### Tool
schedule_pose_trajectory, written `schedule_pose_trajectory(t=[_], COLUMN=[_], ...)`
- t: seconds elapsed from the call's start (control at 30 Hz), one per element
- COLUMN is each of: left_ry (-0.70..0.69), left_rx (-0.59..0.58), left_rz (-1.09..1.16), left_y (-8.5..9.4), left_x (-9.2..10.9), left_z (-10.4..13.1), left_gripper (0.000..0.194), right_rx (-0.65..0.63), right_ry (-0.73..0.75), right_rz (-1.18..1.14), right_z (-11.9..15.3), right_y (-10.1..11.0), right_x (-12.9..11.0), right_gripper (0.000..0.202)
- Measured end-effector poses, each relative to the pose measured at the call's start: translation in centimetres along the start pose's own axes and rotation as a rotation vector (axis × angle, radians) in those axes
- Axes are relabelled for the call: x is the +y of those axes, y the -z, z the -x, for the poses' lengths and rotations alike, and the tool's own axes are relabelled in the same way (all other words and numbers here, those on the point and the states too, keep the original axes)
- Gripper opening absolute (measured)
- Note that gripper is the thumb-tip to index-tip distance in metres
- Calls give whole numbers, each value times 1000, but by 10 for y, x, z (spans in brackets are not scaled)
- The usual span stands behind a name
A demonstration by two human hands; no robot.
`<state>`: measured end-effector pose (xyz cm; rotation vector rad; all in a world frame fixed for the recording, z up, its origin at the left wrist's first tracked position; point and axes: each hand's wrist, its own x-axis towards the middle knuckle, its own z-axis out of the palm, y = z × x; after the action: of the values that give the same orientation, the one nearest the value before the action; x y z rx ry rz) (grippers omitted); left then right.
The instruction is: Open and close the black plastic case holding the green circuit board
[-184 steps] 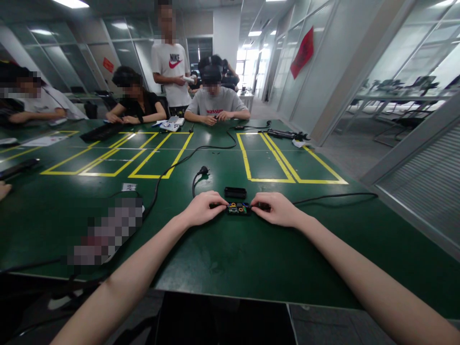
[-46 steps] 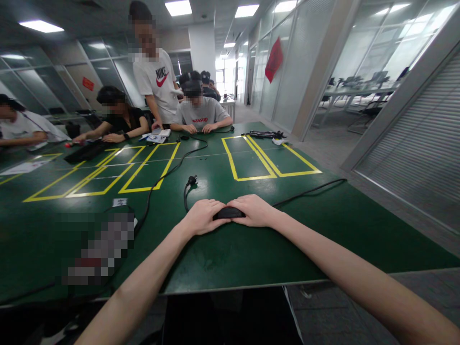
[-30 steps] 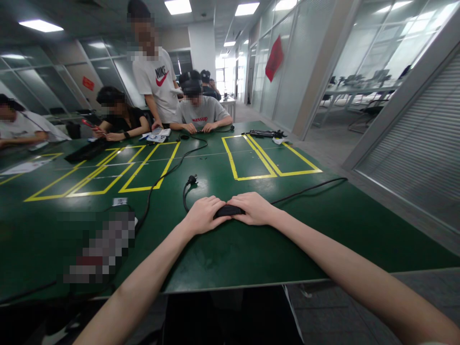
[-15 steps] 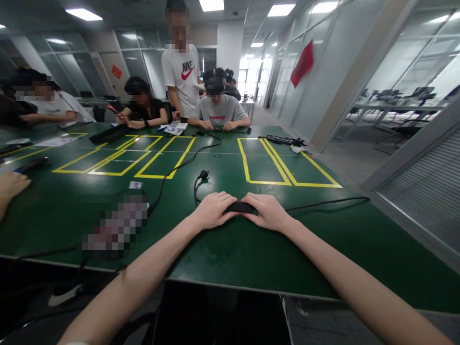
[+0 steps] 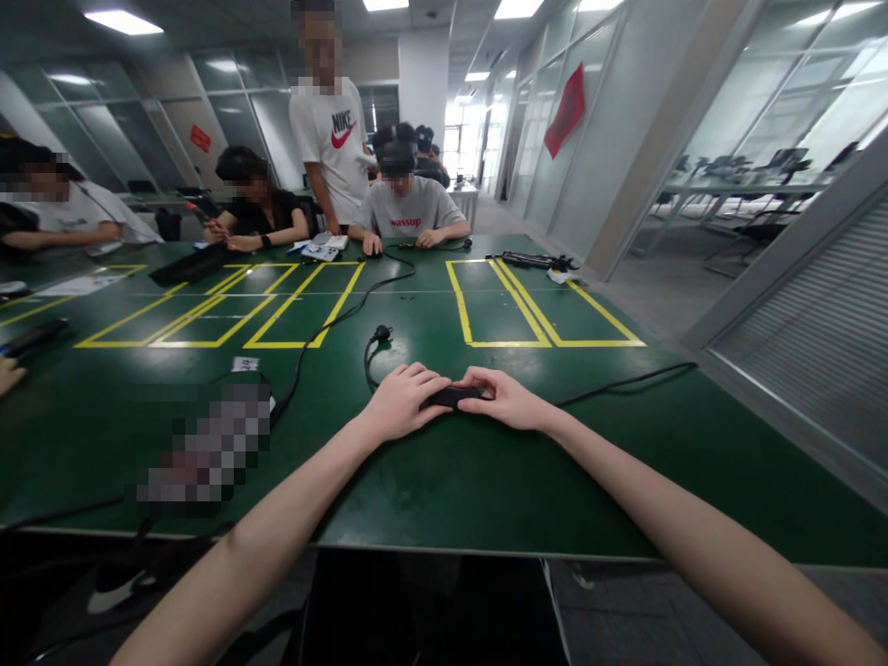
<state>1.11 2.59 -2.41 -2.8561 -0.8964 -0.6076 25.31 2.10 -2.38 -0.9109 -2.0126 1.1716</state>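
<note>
A small black adapter-like block [image 5: 454, 397] lies between my hands on the green table [image 5: 486, 490]. My left hand [image 5: 404, 400] is closed round its left end, palm down. At the right end, the thumb and fingers of my right hand [image 5: 506, 398] pinch it. A black cable [image 5: 610, 387] runs off to the right from beneath my right hand. Just beyond my left hand, a black plug [image 5: 381, 335] on a short curved cord rests on the table.
Yellow tape outlines [image 5: 506, 344] mark the table ahead. A blurred-out object [image 5: 208, 444] lies at the left, with a long black cord [image 5: 297, 370] beside it. Several people are across the table; a folded black tripod [image 5: 531, 261] lies at the far right.
My right hand's fingers have shifted into a more raised pinch on the block, uncovering more of its right end. The view has turned slightly right, and the person opposite has moved a hand left.
</note>
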Motion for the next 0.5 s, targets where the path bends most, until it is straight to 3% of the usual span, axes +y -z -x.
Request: schedule_pose_trajectory(t=[0.1, 0.17, 0.33, 0.43, 0.5], left_ry=[13, 19, -2, 16, 30], left_rx=[109, 170, 176, 150, 144], left_rz=[-30, -48, -7, 35, 55], left_y=[1, 2, -1, -3, -3], left_x=[-2, -2, -3, -3, -4], left_z=[2, 3, 5, 4, 4], left_gripper=[47, 52, 44, 38, 36], right_rx=[124, 298, 869, 1145, 1260], right_ry=[15, 19, 55, 88, 81], right_rz=[-2, 5, 82, 222, 368], right_z=[-4, -7, -5, 8, 19], right_y=[6, 20, 81, 115, 132], right_x=[7, 15, 39, 48, 52], right_gripper=[40, 43, 45, 39, 35])
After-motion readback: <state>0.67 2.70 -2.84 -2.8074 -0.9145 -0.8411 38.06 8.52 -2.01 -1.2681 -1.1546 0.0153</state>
